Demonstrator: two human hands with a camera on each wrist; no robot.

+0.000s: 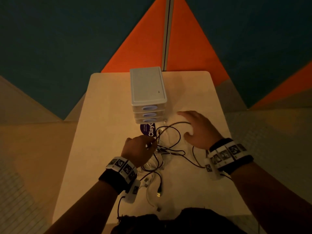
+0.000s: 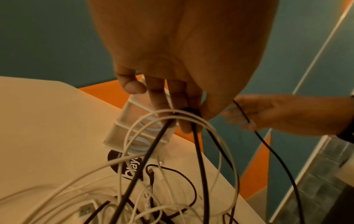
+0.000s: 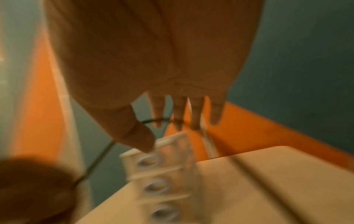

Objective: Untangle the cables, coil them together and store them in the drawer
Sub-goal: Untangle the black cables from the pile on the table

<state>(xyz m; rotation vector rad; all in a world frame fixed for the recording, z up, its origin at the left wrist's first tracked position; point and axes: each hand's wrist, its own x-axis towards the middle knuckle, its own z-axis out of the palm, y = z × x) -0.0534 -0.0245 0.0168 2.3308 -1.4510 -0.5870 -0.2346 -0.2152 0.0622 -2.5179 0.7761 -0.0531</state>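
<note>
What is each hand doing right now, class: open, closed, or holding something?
Left hand: pinches the tangled cables.
Right hand: open, fingers spread; a black cable crosses them.

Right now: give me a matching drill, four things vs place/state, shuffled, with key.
Column 1:
1. left hand
2. right hand
3. drawer unit
4. round dark sticker

Column 2:
A. flat on the table, just in front of the drawers
B. fingers spread, with a dark cable strand running across them
C. all three drawers shut, at the far middle of the table
D. pinching dark and white cables lifted off the tangle

Pairs: 1-D, 2-B, 3-C, 4-A
</note>
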